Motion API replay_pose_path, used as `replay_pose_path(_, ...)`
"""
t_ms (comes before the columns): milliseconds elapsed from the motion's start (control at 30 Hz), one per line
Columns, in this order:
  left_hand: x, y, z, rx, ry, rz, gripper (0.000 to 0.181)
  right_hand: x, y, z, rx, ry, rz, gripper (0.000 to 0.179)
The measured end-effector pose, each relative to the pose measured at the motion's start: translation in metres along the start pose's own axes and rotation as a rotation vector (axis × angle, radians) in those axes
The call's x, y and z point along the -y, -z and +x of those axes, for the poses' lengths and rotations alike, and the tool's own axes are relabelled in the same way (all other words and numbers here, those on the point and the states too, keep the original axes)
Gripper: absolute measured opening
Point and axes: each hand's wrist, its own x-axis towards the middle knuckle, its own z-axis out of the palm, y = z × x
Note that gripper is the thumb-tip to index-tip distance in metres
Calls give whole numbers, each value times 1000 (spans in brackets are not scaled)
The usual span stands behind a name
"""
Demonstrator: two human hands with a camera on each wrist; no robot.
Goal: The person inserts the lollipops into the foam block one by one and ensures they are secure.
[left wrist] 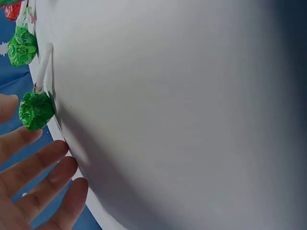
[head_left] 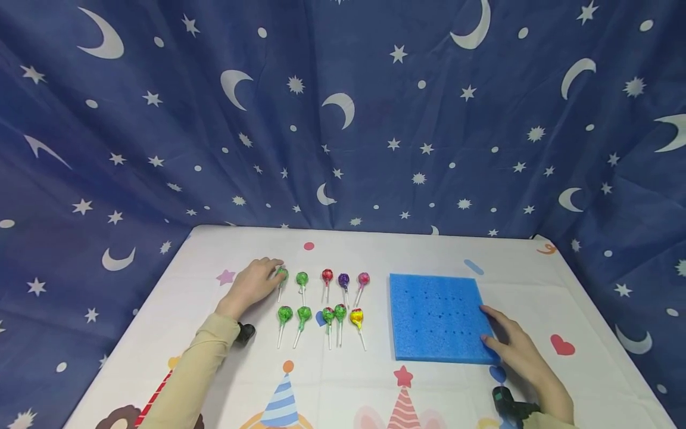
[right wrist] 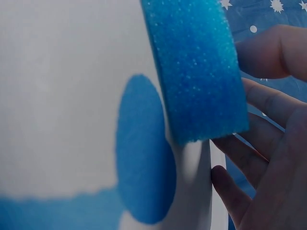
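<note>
Fingers of the left hand [head_left: 254, 283] are loosely spread, the thumb and forefinger just beside the wrapped head [left wrist: 36, 111] of a green lollipop [head_left: 282, 274] without curling round it; whether they touch it I cannot tell. That lollipop lies on the desk [head_left: 348, 238] at the left end of the far row, its thin white stick [left wrist: 45, 67] pointing back toward the person. It should be light and hard, with a crinkly, slightly slick wrapper that may slide under a fingertip. A pinch across the round head would give a secure hold and leave the stick free, while taking it low on the stick would probably let the heavier head swing. The right hand [head_left: 520, 348] has its fingers fairly straight, thumb and forefinger touching the right edge of a blue foam block [head_left: 439, 319] dotted with small holes, which lies to the right of both rows. The foam looks light, soft and springy, so a gentle steadying touch at its edge should suffice; a hard squeeze would dent it. Nearby, the far row also includes a red lollipop [head_left: 327, 275], and a yellow lollipop [head_left: 356, 316] ends the near row.
</note>
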Motion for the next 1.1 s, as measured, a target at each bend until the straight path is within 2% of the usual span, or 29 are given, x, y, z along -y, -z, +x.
replay_pose_path(400, 1, -5, 4, -12, -54, -28, 26, -1, -3, -1, 8, -19, -13, 68)
replay_pose_path(733, -2, -3, 8, 1, -48, -29, 24, -1, -2, -1, -3, -14, -25, 67)
replay_pose_path(1100, -3, -1, 8, -19, -32, -49, 24, 0, -1, 0, -2, -19, -23, 68)
